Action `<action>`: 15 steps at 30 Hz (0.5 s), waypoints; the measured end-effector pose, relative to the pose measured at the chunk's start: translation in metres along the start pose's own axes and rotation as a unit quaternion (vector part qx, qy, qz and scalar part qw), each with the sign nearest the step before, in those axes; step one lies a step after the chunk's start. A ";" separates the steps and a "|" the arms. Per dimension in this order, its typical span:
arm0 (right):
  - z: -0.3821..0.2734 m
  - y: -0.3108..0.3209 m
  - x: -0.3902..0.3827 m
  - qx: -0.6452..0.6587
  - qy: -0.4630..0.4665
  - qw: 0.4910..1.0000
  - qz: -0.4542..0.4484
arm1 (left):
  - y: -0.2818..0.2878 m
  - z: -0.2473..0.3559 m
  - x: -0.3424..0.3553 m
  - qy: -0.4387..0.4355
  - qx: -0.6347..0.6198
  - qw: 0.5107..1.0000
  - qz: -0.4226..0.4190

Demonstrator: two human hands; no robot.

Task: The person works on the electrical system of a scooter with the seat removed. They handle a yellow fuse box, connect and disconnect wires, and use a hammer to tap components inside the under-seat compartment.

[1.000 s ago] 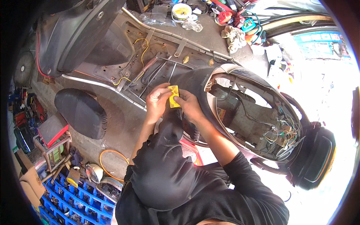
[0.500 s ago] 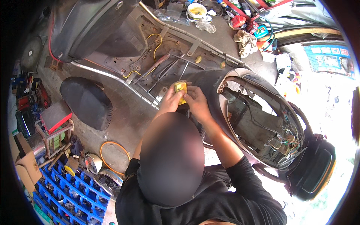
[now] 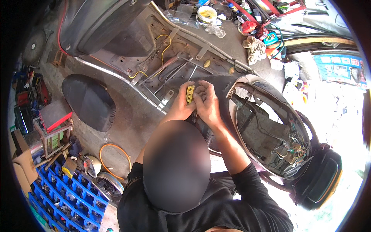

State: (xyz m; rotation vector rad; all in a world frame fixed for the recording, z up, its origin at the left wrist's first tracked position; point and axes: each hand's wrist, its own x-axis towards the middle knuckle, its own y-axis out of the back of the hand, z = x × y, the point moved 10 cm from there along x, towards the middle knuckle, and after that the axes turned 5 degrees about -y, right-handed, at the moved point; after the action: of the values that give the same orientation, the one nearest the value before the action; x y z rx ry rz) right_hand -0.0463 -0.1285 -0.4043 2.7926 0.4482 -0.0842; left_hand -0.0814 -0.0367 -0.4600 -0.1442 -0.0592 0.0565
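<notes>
My left hand (image 3: 181, 103) holds a small yellow rectangular object (image 3: 189, 94), tilted so a narrow face with dark openings shows. My right hand (image 3: 206, 101) is closed against its right side, thumb toward it. Both hands are over the scooter's dark bodywork (image 3: 220, 83), just right of the bare metal floorboard frame (image 3: 194, 50) with its yellow wire and rods. Right of my forearm lies the open under-seat body (image 3: 255, 131), with loose wiring (image 3: 292, 148) at its rear. The blurred top of my head hides what is below my wrists.
A removed black seat (image 3: 87, 100) lies on the floor at left. Below it are a small wooden stool (image 3: 54, 139), an orange hose (image 3: 104, 162) and blue parts bins (image 3: 62, 201). Cluttered containers and rags (image 3: 253, 50) sit beyond the scooter. A black top box (image 3: 317, 178) is at right.
The yellow object has turned from showing its broad face to a narrower slotted one, and both hands have shifted slightly right in the picture. My right fingers have moved to its right side.
</notes>
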 end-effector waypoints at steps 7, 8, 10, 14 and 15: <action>-0.029 -0.006 -0.002 -0.164 0.127 0.978 -0.012 | -0.001 0.000 0.001 0.019 -0.001 1.000 0.001; -0.021 -0.006 0.001 -0.140 0.090 0.986 -0.011 | 0.000 0.001 0.000 0.020 -0.016 1.000 0.008; -0.009 -0.006 0.003 -0.103 0.025 0.994 -0.024 | 0.000 0.002 0.000 0.022 -0.046 0.998 0.023; 0.003 -0.009 0.001 -0.073 -0.049 0.995 -0.052 | 0.002 -0.002 -0.002 -0.021 0.007 1.000 0.011; 0.005 -0.009 0.002 -0.071 -0.059 0.994 -0.052 | 0.002 -0.002 -0.001 -0.027 0.020 0.999 0.011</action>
State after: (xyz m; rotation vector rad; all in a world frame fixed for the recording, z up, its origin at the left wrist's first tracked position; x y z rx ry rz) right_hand -0.0471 -0.1214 -0.4121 2.6084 0.5475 -0.2303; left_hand -0.0827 -0.0350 -0.4620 -0.1038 -0.1096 0.0826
